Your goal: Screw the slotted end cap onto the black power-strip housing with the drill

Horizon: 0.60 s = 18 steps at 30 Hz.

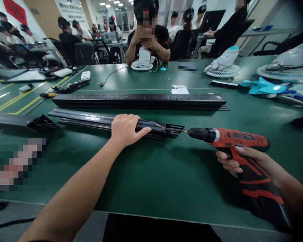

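My left hand [126, 129] wraps over a long black metal bar [91, 118] lying across the green table, the thumb along its near side. At the bar's right end sits a slotted black end bracket [175, 129]. My right hand [242, 161] grips a red and black cordless drill [239, 136] by its handle. The drill points left, and its thin bit reaches to the bracket end of the bar; whether it touches a screw is too small to tell. Behind the bar lies a long black power strip [138, 101] with a row of sockets and small red dots.
Another dark bar [12, 121] lies at the left. Across the table a person holds a small white fan [142, 60]. More white fans [223, 64] and blue fan blades [262, 85] stand at the right. A screwdriver [47, 95] rests by the power strip's left end.
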Available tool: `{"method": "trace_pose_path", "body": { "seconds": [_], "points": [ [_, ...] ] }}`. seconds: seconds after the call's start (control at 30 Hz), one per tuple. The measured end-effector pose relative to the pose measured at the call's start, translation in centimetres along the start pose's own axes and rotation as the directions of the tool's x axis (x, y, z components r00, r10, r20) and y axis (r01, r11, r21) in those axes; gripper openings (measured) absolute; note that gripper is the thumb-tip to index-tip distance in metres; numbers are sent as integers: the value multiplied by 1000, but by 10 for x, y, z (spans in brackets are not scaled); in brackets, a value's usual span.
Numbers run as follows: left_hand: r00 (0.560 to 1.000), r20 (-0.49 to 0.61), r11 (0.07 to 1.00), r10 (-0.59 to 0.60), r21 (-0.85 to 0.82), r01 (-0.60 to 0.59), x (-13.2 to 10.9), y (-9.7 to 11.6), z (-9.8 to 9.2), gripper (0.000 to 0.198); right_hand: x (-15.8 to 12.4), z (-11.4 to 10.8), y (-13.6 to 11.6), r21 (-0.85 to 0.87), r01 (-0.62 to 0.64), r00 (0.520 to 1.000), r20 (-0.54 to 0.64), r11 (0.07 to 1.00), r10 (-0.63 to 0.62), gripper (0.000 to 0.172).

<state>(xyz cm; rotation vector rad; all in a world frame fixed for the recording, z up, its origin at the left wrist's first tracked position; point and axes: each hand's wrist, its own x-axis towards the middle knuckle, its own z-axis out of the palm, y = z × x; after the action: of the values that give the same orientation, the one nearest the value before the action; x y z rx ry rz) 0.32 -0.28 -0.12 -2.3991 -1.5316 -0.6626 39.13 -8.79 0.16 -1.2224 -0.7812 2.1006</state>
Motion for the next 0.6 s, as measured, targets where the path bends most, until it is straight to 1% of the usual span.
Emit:
{"method": "trace_pose_path", "body": {
  "seconds": [0.33,0.6],
  "points": [
    [1000,-2,1000,-2,0,2,0,0,0,69,1,3,-1,-27,10,1000,5,1000,-10,31],
    [1000,6,1000,-8,-5,8,0,1,0,70,2,-1,0,15,-7,1000,20,1000,7,33]
  ]
}}
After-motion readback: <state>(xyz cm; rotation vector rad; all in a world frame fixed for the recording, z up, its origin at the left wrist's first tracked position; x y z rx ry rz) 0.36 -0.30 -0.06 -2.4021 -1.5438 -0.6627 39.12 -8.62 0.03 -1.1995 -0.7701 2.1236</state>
